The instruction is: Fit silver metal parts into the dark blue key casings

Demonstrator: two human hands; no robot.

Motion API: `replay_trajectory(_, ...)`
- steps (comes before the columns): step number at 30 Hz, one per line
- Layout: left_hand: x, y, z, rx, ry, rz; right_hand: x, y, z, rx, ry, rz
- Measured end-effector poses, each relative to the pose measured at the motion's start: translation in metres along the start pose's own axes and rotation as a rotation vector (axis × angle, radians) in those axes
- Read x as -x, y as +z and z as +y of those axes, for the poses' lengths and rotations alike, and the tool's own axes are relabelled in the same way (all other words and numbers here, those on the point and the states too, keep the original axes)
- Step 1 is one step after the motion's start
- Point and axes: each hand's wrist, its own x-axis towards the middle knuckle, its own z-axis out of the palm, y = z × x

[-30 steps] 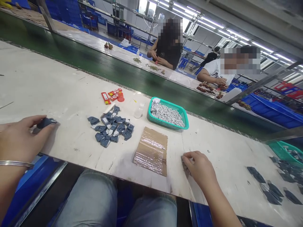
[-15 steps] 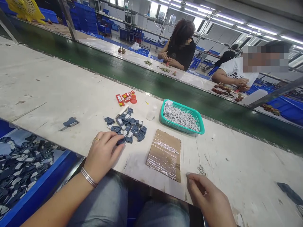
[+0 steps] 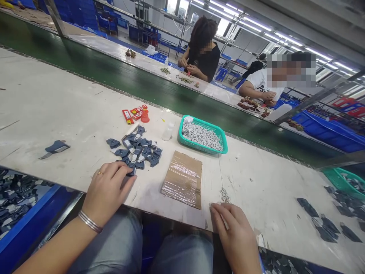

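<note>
My left hand (image 3: 110,192) sits at the near edge of a loose pile of dark blue pieces with pale patches (image 3: 137,150), its fingertips closed on one piece (image 3: 131,170). My right hand (image 3: 232,238) rests at the bench's front edge, fingers drawn together, with nothing clearly showing in them. Just beyond it lies a small cluster of silvery bits (image 3: 224,195). Between my hands is a cardboard sheet covered in clear plastic film (image 3: 182,179). Apart on the left lies a single blue piece with a pointed metal end (image 3: 54,148).
A teal basket of small grey-and-white pieces (image 3: 202,134) stands behind the cardboard, with a small clear bottle (image 3: 168,131) and red packets (image 3: 135,113) beside it. Dark pieces (image 3: 325,224) lie at right. A blue bin of them (image 3: 17,198) sits below left. Co-workers (image 3: 202,49) sit across a green conveyor belt (image 3: 142,91).
My left hand has moved from the far left to the pile, leaving the blue piece lying on the bench. My right hand has drawn back toward the front edge, uncovering the silvery bits.
</note>
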Motion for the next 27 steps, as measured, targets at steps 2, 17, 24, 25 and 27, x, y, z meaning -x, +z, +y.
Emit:
replay_trajectory(2,0.001,-0.001,0.001,0.017,-0.004,0.002,0.003,0.004,-0.003,0.029,-0.069,0.013)
replay_trajectory(17,0.012,-0.034,0.019,0.781,-0.53,-0.067,-0.009,0.012,0.006,0.156,-0.195,0.064)
replay_trajectory(24,0.015,-0.029,0.042,1.231,-0.782,-0.174,-0.013,0.006,0.011,0.162,-0.297,0.02)
replay_trajectory(25,0.016,-0.029,0.043,1.231,-0.791,-0.204,-0.014,0.005,0.012,0.156,-0.31,0.011)
replay_trajectory(27,0.018,-0.029,0.046,1.232,-0.784,-0.261,-0.018,0.003,0.011,0.144,-0.326,0.008)
